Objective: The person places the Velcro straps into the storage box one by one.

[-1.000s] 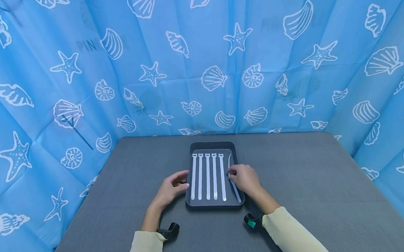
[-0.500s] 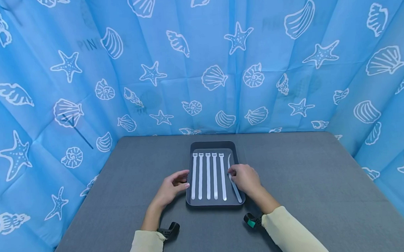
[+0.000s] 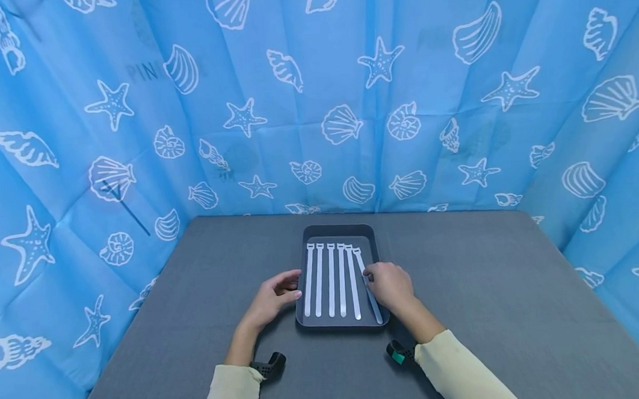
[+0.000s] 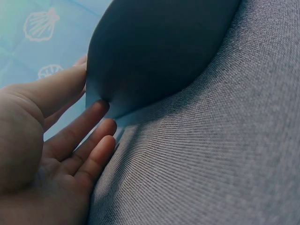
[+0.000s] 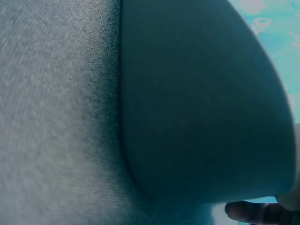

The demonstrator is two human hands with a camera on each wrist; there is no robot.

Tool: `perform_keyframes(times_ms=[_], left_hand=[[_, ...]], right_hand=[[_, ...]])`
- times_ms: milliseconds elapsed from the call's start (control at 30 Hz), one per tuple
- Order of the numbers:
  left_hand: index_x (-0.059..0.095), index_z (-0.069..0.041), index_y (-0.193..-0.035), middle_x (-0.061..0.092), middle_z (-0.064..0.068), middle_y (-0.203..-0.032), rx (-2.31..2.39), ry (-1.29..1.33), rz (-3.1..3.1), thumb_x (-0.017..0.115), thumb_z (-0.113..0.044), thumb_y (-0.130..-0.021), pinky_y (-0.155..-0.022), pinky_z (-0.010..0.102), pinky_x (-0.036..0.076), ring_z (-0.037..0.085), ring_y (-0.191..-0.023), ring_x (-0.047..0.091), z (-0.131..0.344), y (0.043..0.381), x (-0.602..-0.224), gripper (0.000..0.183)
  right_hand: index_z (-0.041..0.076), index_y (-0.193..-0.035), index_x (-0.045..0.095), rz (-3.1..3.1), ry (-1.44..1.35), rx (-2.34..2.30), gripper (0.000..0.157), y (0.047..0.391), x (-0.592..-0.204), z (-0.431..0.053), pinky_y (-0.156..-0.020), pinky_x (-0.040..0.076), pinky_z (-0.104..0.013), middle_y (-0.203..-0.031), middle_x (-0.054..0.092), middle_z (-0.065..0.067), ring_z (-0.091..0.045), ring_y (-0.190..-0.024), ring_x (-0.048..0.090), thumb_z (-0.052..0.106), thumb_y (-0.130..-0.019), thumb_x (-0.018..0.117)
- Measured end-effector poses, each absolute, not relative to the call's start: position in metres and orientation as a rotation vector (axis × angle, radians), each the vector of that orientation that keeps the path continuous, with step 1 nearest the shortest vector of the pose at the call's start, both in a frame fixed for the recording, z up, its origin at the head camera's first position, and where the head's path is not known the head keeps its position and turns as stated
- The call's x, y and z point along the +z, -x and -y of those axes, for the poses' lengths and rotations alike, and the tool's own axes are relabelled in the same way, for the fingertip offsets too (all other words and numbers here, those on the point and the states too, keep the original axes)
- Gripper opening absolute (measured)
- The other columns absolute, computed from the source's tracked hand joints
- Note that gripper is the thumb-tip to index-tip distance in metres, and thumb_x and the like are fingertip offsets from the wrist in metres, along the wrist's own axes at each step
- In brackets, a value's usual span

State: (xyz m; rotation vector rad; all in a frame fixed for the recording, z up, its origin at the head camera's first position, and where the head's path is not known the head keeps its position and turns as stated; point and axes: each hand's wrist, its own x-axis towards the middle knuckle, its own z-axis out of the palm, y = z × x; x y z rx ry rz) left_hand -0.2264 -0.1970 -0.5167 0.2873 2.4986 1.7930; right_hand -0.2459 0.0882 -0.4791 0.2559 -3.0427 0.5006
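Note:
A dark grey tray holds several white cable straps, each with a slotted head at its far end. They lie side by side, such as this left strap. My right hand reaches over the right rim and pinches the rightmost cable strap, which lies slanted, its head close to the neighbouring strap's. In the right wrist view the tray's outer wall hides most of that hand. My left hand rests at the left rim. In the left wrist view its fingers lie extended against the tray's outer wall.
The tray stands on a table covered in grey cloth. Behind and at both sides hangs a blue curtain with white shells and starfish. A dark band sits at the left wrist, another band at the right.
The rightmost strap, seen thin and edge-on before, now shows its flat face and head, its top shifted left. The strap beside it has its head nearer the left neighbour. My left hand stays put.

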Motion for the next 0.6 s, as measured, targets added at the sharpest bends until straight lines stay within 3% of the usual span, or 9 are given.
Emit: perform_keyframes(times_ms=[267,600], left_hand=[[0.059,-0.014,-0.134,0.062,0.007,-0.123,1.803,-0.306,-2.512,0.072,-0.011,-0.088,-0.087,0.037,0.046,0.024,-0.104,0.058,0.197,0.227,-0.518,0.047],[0.059,-0.015,-0.134,0.062,0.004,-0.122,1.785,-0.280,-2.511,0.071,-0.012,-0.089,-0.088,0.040,0.045,0.021,-0.104,0.058,0.196,0.226,-0.517,0.046]], right_hand=[[0.013,-0.113,0.074,3.128,-0.403,0.465,0.030,0.242,-0.471,-0.094,-0.088,0.047,-0.047,-0.115,0.068,-0.008,-0.028,-0.108,0.061,0.018,-0.083,0.078],[0.013,-0.118,0.071,3.172,-0.412,0.345,0.037,0.238,-0.469,-0.093,-0.090,0.047,-0.048,-0.122,0.065,-0.009,-0.030,-0.112,0.059,0.021,-0.083,0.079]])
